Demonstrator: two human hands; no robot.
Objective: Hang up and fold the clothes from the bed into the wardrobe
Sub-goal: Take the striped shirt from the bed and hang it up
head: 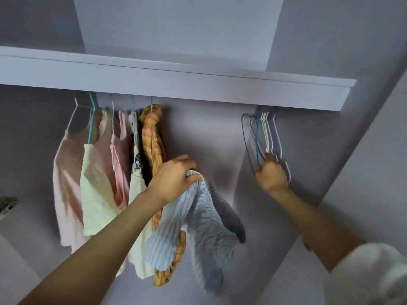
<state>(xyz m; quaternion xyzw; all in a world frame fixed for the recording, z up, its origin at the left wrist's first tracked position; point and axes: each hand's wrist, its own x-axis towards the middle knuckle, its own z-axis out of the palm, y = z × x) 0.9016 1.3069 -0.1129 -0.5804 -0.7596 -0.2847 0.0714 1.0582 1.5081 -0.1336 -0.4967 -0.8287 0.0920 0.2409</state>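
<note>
My left hand (174, 177) grips a blue-and-white striped shirt (198, 223) by its top; the cloth hangs down in front of the wardrobe's back wall. My right hand (272, 173) is raised at the right and curls its fingers round the bottom of a bunch of empty wire hangers (262, 135), blue, white and lilac, which hang under the shelf. Several garments hang at the left: a pale pink top (66, 183), a cream top (97, 190), a pink top (120, 170), a white patterned one (137, 177) and an orange checked shirt (152, 133).
A white shelf front (176, 84) runs across above the hangers and hides the rail. The wardrobe's right side wall (352, 150) stands just behind the empty hangers. Between the orange shirt and the empty hangers the back wall (204, 133) is bare.
</note>
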